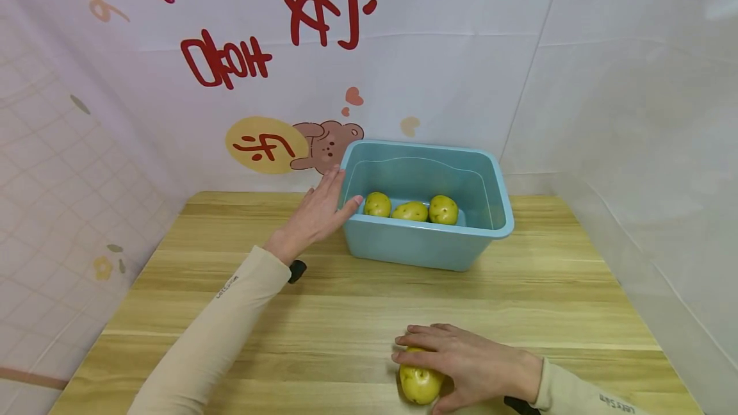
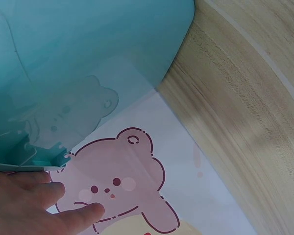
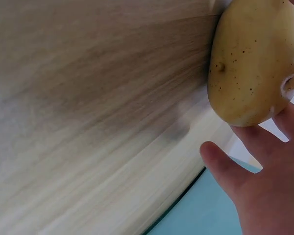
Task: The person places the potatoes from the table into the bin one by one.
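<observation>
A yellow potato (image 1: pixel 419 384) lies on the table near its front edge. My right hand (image 1: pixel 478 360) is over it from the right, with fingers bent round its far side and the thumb on its near side. In the right wrist view, fingertips meet the underside of the potato (image 3: pixel 255 63). At the left end of a light blue plastic bin (image 1: pixel 412 245), my left hand (image 1: pixel 311 216) rests against the rim, its fingers extended. Three potatoes sit inside the bin: one on the left (image 1: pixel 377 204), one in the middle (image 1: pixel 410 211), one on the right (image 1: pixel 443 209).
The wooden table (image 1: pixel 323 319) carries the bin towards its back edge. A white printed cloth (image 1: pixel 450 75) with a bear drawing (image 1: pixel 330 146) hangs behind it. White sheeting also borders the table at the left and right.
</observation>
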### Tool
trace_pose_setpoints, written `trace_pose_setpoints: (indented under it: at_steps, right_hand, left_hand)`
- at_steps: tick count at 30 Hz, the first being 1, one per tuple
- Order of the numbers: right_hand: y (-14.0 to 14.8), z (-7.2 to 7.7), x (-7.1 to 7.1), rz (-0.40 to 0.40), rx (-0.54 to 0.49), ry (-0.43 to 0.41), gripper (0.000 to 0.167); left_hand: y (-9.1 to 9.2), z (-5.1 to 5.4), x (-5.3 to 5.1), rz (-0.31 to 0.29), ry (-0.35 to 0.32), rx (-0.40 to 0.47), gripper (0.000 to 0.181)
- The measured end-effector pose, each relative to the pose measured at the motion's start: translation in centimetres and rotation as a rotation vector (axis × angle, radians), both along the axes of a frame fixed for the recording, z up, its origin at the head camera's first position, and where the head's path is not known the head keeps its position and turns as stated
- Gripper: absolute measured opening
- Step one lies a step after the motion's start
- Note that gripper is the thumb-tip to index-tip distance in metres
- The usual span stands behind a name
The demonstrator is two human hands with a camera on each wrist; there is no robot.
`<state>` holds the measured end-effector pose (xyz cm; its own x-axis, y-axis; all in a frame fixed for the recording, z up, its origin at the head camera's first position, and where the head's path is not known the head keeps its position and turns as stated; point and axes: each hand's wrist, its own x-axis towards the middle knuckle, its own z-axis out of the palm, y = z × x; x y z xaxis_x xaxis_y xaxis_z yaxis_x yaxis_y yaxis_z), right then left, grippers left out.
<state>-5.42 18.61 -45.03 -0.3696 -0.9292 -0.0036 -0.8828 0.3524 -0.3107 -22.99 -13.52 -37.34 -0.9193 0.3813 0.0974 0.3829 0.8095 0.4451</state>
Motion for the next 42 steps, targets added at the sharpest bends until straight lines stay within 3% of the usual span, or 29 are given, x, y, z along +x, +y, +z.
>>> trace_pose_setpoints:
  at_steps: [15, 20, 27, 42]
  right_hand:
    - [0.2, -0.1, -0.4, -0.003, -0.072, -0.078, 0.067]
    - [0.3, 0.8, -0.5, -0.026, -0.098, -0.030, 0.067]
    - [0.6, 3.2, -0.9, -0.078, -0.147, 0.078, 0.075]
    - [2.1, 9.6, -2.9, -0.142, -0.268, 0.197, 0.076]
  left_hand:
    - [0.1, 0.1, 0.1, 0.004, -0.008, 0.001, 0.091]
    - [0.1, 0.0, 0.1, 0.006, -0.015, -0.001, 0.091]
    - [0.1, 0.0, 0.1, 0.008, 0.000, 0.002, 0.090]
    - [0.2, 0.1, 0.1, 0.008, -0.010, 0.001, 0.090]
